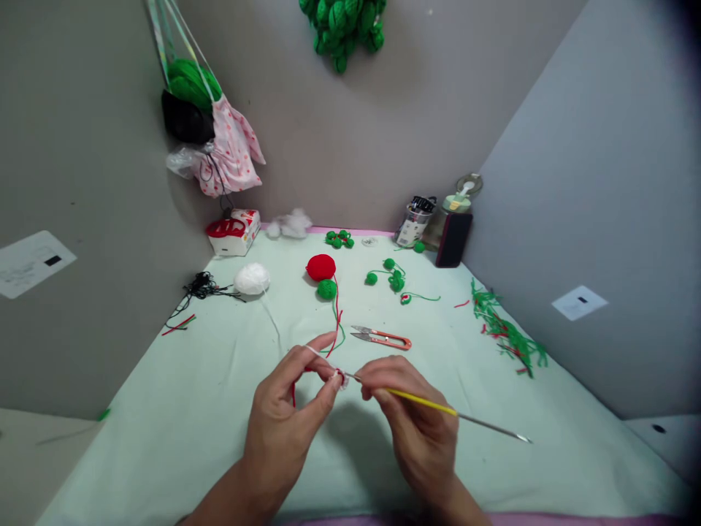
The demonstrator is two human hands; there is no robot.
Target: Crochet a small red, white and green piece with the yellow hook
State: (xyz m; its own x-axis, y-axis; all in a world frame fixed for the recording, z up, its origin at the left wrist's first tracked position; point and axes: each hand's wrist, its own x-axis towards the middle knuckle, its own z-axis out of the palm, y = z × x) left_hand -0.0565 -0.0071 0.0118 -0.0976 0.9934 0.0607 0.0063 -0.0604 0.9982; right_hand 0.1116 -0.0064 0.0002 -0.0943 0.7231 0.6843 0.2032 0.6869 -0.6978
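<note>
The left hand point(282, 416) has its thumb and fingers pinched on a small red-and-white crochet piece point(342, 380), low in the middle of the view above the cloth-covered bench point(208, 409). The right hand point(419, 427) is closed around a yellow-handled crochet hook point(424, 400), whose tip meets the piece; its other metal end points out to the right. A white strand point(316, 352) runs over the left fingers. Just beyond lie orange-handled snips point(386, 339), with green thread scraps point(509, 332) off to the right. Farther back, a green yarn ball point(327, 290) sits against a red yarn ball point(320, 267), a white yarn ball point(252, 278) to their left and small green pieces point(396, 280) to their right. Near the back wall stand a dark phone point(454, 240) and a tub of pens point(413, 226)
</note>
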